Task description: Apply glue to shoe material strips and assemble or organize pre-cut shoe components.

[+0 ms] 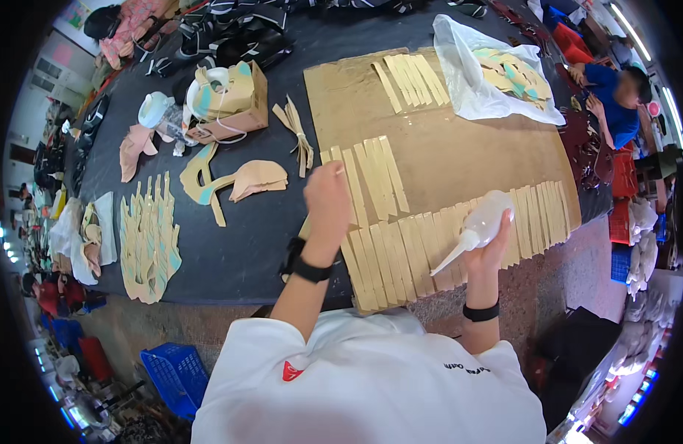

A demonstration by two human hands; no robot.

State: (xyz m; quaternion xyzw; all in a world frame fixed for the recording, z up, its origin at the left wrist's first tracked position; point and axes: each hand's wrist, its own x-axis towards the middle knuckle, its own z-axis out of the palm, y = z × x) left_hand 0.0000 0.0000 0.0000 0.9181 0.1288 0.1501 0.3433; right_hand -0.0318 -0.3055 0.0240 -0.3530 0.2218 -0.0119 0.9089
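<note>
In our right hand (492, 250) we grip a translucent squeeze bottle (487, 218), its long nozzle angled down to the left over the front row of tan strips (401, 263). Our left hand (329, 194) is curled above the left end of the middle row (377, 177); we cannot tell whether its fingers pinch a strip. Beneath the rows we see a brown cardboard sheet (445, 159) on the dark table (234, 263). Near its far right corner lies a white plastic bag (455, 83) with tan pieces on it. To our left we see a tied bundle of strips (300, 140) and a filled cardboard box (227, 130).
</note>
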